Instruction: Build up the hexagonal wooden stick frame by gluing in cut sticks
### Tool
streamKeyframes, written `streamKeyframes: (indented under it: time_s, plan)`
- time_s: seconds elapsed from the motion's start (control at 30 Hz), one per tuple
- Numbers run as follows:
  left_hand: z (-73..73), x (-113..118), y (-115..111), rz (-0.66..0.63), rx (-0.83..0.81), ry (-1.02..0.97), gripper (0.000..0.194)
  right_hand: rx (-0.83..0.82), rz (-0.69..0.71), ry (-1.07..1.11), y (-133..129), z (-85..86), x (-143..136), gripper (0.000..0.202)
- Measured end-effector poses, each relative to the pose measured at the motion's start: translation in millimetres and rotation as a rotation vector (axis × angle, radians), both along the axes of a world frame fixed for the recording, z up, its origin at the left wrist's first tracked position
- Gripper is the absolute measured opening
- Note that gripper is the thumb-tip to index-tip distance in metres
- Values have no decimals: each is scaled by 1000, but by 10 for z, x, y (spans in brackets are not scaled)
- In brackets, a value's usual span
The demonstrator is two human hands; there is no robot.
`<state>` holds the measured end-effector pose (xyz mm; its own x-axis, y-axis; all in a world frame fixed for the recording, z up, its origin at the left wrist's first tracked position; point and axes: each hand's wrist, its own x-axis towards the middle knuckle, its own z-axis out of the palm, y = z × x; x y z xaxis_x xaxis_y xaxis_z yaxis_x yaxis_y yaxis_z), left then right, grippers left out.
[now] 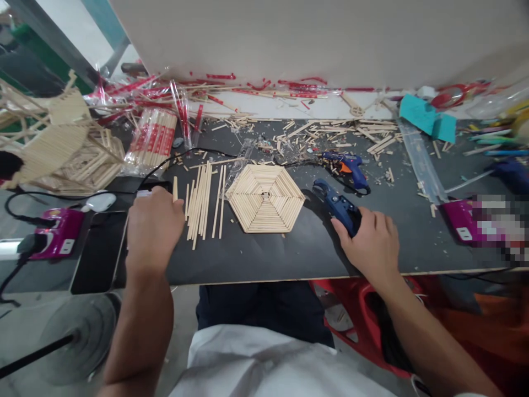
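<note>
My left hand (154, 234) is closed at the left of the work area, with a light wooden stick (175, 188) poking up between thumb and fingers. Its fingertips are hidden from above. Just right of it, loose wooden sticks (200, 204) lie roughly side by side. A flat hexagon built of wooden sticks (264, 218) rests at mid-table, touched by neither hand. Right of the hexagon, my right hand (374, 242) is wrapped round a blue hand cutter (336, 203), whose head points away to the upper left.
A blue glue gun (351, 168) lies behind the cutter. Stick offcuts (330, 132) litter the back. Packed chopsticks (152, 138) and a stick structure (61, 149) stand at left. A phone (98, 253) and a purple power socket (61, 231) sit near the left front; black cables cross the table.
</note>
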<state>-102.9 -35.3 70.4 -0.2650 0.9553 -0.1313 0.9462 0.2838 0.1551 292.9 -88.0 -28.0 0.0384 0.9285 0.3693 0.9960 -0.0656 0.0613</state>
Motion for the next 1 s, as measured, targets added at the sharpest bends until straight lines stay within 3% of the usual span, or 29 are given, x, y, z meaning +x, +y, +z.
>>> streamKeyframes:
  time_s: [0.1, 0.4, 0.6, 0.77, 1.0]
  plan:
    - [11, 185, 9, 73, -37, 212, 31, 22, -1, 2, -8, -20, 13, 68]
    - [-49, 204, 102, 87, -68, 199, 35, 55, 1, 21, -29, -46, -11, 67]
    - [-100, 289, 55, -39, -15, 128, 36, 35, -12, 15, -40, -31, -39, 65]
    - [-233, 345, 67, -224, -108, -16, 25, -10, -55, -2, -45, 1, -78, 67]
    - [-242, 347, 165, -270, -275, -3, 32, -94, -118, 35, -46, 53, -148, 70]
